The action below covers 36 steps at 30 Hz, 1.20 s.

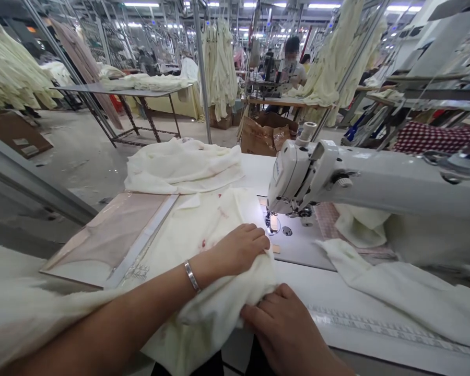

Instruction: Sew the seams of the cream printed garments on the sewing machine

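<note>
Cream fabric (203, 245) is spread on the table (337, 292) just left of the sewing machine (337, 177), its bunched edge near the presser foot (273, 222). The left hand (238, 248) is laid on the fabric, fingers curled over a fold; the right hand (285, 326) is pinching the same edge. Judged step: alignment before stitching. The edge would next need flattening and feeding under the foot. 1 folded cream pile (182, 164) lies behind the fabric.
</note>
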### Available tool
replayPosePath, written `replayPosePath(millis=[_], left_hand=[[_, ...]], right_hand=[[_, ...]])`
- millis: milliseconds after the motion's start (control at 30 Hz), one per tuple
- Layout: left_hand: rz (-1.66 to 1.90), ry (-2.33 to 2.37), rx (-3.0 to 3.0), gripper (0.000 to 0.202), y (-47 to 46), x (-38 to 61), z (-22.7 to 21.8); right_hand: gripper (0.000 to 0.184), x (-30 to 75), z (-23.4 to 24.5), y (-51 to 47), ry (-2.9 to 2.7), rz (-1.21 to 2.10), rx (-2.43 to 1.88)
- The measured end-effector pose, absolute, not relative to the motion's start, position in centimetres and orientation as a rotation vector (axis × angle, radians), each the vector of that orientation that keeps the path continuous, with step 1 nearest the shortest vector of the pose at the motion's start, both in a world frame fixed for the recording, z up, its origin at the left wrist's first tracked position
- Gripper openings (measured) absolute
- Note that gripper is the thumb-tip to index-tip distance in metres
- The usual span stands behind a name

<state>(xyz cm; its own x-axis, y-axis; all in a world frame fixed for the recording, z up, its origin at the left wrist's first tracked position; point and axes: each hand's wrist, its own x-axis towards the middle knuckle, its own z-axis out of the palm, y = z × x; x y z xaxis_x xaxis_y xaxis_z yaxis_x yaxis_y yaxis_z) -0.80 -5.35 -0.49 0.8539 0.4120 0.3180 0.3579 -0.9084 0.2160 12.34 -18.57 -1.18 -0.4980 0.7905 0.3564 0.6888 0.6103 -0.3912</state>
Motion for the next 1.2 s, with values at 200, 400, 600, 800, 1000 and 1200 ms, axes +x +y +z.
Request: replayPosePath(millis=[200,400,600,800,1000,1200], left_hand=[[0.559,0.570,2.850,0.014,-5.5,-1.0,-0.2],[0.494,0.601,2.803,0.015,-5.3,-1.0,0.2],[0.316,0.740,2.679,0.011,-4.0,0.2,1.6],[0.224,0.918,2.685,0.012,-3.7,0.9,1.9],[0.148,1.012,2.688,0.010,-3.7,1.1,2.2],[0.156,1.093,2.734,0.013,-4.3,1.7,2.2]], right_hand=[[0.014,14.5,1.5,-18.1,-2.061,0.404,-1.023],[0.022,16.6,-0.4,-17.7,-2.264,-0.003,-0.982],[0.027,16.4,-2.0,-18.5,-2.238,-0.001,-0.996],[0.027,16.1,-2.0,-18.8,-2.172,-0.034,-1.046],[0.024,16.0,-2.7,-19.0,-2.168,0.061,-1.056],[0.022,16.4,-1.0,-18.0,-2.254,0.050,-1.009]])
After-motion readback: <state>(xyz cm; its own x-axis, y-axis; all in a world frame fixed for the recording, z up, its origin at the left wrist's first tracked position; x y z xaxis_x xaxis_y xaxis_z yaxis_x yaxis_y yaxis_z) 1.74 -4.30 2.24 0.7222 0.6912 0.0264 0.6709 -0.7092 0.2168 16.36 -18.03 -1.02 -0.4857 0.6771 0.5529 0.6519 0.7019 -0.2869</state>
